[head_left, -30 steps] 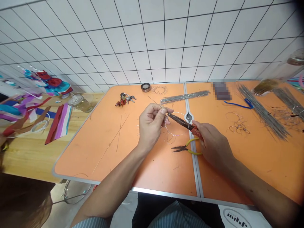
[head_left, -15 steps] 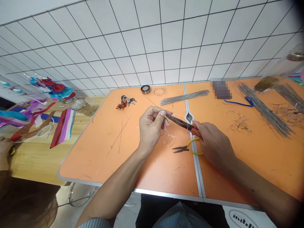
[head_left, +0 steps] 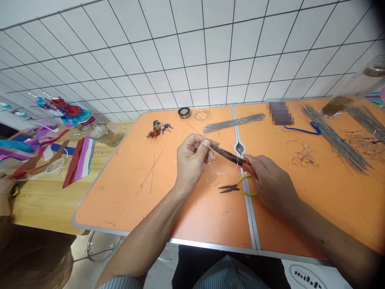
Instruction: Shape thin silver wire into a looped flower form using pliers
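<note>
In the head view, my left hand (head_left: 194, 160) pinches a thin wire ring (head_left: 223, 174) between thumb and fingers. Small loops and a few pinkish beads or marks show along the ring's lower edge. My right hand (head_left: 272, 182) is closed around the red handles of long-nosed pliers (head_left: 230, 155). The dark jaws reach left to my left fingertips, at the ring's upper left; exactly what they grip there is too small to tell. Below the ring, a second pair of pliers (head_left: 230, 188) with yellow handles lies on the orange table (head_left: 207, 224), partly under my right hand.
Straight wires (head_left: 234, 123) lie behind my hands, with a larger wire bundle (head_left: 337, 138) at right. Keys (head_left: 159, 129), a tape roll (head_left: 184, 112), a blue strip (head_left: 303, 130) and wire loops (head_left: 304, 159) rest around. At left, another person's hand (head_left: 5, 188) is near ribbons (head_left: 80, 162).
Almost nothing differs. My hands, the wire ring and the red-handled pliers hold nearly the same position, with only a very slight shift.
</note>
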